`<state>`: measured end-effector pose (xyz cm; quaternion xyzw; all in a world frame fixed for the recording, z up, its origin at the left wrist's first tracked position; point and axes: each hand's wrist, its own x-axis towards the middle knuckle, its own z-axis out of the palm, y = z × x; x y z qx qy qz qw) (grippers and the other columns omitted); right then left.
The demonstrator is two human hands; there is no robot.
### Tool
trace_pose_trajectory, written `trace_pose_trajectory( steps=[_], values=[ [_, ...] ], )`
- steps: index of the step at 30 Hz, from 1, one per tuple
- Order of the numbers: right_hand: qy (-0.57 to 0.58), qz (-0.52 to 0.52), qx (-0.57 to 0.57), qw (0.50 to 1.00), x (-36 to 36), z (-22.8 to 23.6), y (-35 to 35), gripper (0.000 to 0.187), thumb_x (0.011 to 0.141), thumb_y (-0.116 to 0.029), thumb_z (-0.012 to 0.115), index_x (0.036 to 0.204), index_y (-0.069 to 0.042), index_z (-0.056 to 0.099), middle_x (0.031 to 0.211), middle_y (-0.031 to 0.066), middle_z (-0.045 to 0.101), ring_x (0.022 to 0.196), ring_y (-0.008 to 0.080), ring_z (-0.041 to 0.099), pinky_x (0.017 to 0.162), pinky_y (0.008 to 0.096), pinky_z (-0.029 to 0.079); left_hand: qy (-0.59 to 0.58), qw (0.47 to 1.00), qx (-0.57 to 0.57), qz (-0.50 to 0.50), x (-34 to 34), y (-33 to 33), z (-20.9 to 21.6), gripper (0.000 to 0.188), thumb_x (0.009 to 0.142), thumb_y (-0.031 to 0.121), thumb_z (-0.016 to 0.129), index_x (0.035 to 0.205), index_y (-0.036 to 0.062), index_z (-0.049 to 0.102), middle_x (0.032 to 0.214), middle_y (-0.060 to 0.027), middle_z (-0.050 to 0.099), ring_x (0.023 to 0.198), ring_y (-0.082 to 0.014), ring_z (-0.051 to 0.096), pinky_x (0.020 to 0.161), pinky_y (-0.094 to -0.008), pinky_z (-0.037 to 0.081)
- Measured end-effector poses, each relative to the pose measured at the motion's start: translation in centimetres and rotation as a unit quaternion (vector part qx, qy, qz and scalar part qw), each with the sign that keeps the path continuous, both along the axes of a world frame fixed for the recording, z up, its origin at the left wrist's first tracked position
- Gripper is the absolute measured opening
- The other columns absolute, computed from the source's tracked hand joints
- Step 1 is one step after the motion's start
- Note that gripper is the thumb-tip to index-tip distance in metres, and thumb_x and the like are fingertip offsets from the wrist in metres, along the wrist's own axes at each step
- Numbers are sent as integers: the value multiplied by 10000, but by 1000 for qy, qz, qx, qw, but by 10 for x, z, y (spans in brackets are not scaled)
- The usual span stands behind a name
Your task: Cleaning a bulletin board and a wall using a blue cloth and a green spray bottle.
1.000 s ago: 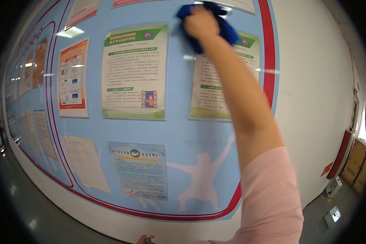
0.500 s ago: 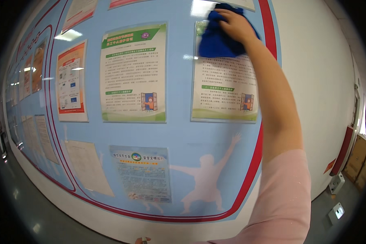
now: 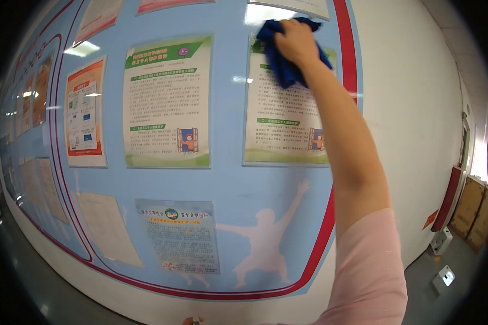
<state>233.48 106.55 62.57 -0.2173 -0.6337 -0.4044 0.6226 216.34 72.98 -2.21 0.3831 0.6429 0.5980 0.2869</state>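
Head view: right hand (image 3: 299, 44) clutches crumpled blue cloth (image 3: 282, 67) over a green-and-white paper poster's (image 3: 282, 108) top edge. Left hand (image 3: 188, 321): grip can't be told

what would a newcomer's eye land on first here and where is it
Probably the deep-blue cloth at upper right, held by the right hand over the top of a green-and-white poster. Next might come the light-blue board with its red border, filling much of the view, then the pale silhouette with a raised arm, low on it.
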Motion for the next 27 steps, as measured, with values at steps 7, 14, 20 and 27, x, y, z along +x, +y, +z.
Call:
trace_pose_trajectory(
  steps=[7, 14, 20, 27],
  values=[
    [-86, 65, 51, 993, -98, -4, -17, 373, 811, -207, 506, 1157, -161, 638, 1208, 64, 605, 1114, 315, 545, 958, 410, 437, -349, 935, -8, 55, 0, 13, -28, 416, 966, 280, 528, 1313, 52, 506, 821, -119, 593, 675, -195, 585, 608, -334, 509],
    [-136, -4, -7, 991, -83, 31, -10, 525, 847, -296, 436, 1369, -278, 488, 1478, -52, 397, 1327, 180, 418, 1086, 367, 334, 15, 992, 85, 96, 38, -8, 34, 338, 987, 282, 490, 1244, 82, 581, 813, -115, 597, 662, -188, 575, 592, -318, 502],
    [-120, 76, 10, 990, 27, 39, 17, 448, 816, -162, 506, 1256, -113, 570, 1362, 97, 512, 1213, 307, 507, 1027, 372, 402, -31, 992, 11, 126, 39, 3, 14, 312, 987, 272, 493, 1170, 42, 598, 803, -113, 597, 659, -189, 581, 589, -321, 499],
    [1, -6, 60, 998, 159, 41, 90, 407, 925, -314, 449, 1311, -202, 513, 1419, 11, 452, 1235, 275, 493, 1019, 372, 394, 30, 995, 30, 95, 52, 6, 66, 304, 991, 256, 474, 1175, 42, 587, 822, -110, 599, 651, -182, 566, 592, -315, 503]
  ],
)
